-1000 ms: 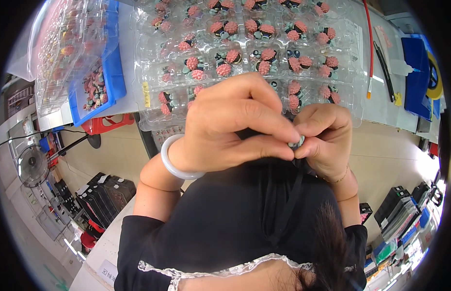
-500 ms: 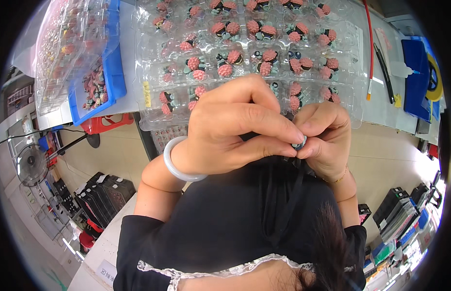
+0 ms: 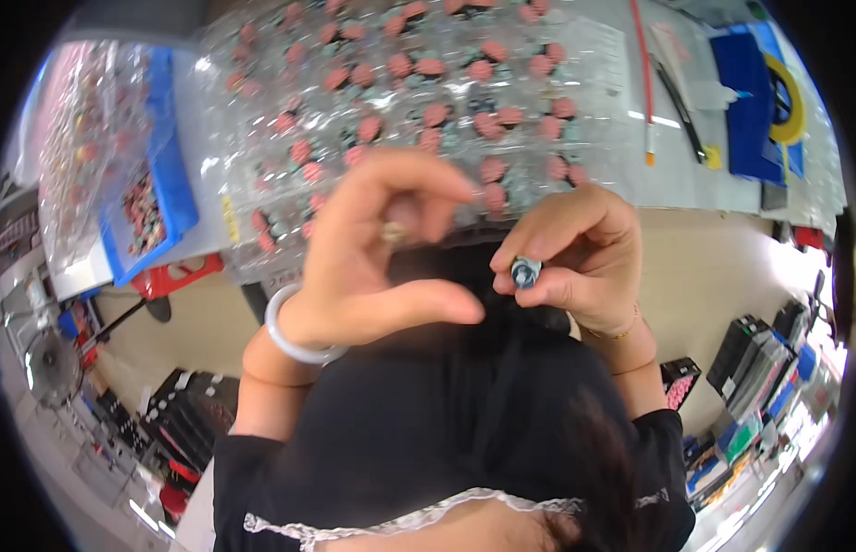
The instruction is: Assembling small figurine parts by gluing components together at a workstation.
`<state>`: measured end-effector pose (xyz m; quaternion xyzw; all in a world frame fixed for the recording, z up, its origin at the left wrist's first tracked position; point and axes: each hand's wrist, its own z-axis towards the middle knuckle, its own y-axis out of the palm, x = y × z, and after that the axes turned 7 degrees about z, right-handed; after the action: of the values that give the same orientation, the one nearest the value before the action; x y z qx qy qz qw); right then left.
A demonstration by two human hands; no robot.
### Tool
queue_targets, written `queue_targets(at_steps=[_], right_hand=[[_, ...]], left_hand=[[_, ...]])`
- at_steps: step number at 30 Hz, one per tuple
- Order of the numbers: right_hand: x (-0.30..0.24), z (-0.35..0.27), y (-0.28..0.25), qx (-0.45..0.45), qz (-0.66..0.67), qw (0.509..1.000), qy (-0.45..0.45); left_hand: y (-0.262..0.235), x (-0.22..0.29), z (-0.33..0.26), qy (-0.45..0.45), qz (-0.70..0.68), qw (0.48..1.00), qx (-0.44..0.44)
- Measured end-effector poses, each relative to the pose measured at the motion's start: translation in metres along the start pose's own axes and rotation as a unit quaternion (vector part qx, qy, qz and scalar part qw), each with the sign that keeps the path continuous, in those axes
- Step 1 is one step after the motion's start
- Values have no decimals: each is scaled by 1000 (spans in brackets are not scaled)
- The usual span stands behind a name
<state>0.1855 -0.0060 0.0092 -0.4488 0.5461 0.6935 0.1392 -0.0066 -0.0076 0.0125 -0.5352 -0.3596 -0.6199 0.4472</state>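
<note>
Between thumb and fingertips, my right hand (image 3: 584, 262) pinches a small round figurine part (image 3: 526, 272) in dark grey and pale blue-green. My left hand (image 3: 368, 267) is just left of it, thumb and fingers spread wide and smeared a little by motion. A blurred yellowish spot on its fingers could be a ring. Beyond both hands lies a clear plastic blister tray (image 3: 235, 166), its pockets holding several small figurines (image 3: 428, 66) with bumpy pink parts and pale green and dark parts.
At the left stands a blue bin (image 3: 175, 198) of small pink and green parts, with stacked clear trays (image 3: 74, 147) beside it. A red-handled brush (image 3: 648, 101), black tweezers (image 3: 678, 106), a blue holder (image 3: 745, 110) and a yellow tape roll (image 3: 788, 97) lie at right.
My left hand has let go of the small part, moved left and spread its fingers. My right hand keeps the part and has shifted slightly left. The whole view has shifted.
</note>
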Motion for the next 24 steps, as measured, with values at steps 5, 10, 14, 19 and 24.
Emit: queue_targets(at_steps=[5,10,14,19,24], right_hand=[[-20,-18,-54,180,-212,946,-165],[-39,-31,-120,345,-286,881,-151],[-41,-27,-153,391,-494,765,-136],[-40,-28,-168,379,-665,624,-156],[-40,-29,-162,435,-610,657,-86]], left_hand=[[3,0,-3,-46,-59,995,69],[6,1,0,-95,-22,993,67],[16,4,-1,-131,-100,982,91],[9,-4,-4,-80,-100,988,84],[3,-8,-4,-70,-81,993,48]])
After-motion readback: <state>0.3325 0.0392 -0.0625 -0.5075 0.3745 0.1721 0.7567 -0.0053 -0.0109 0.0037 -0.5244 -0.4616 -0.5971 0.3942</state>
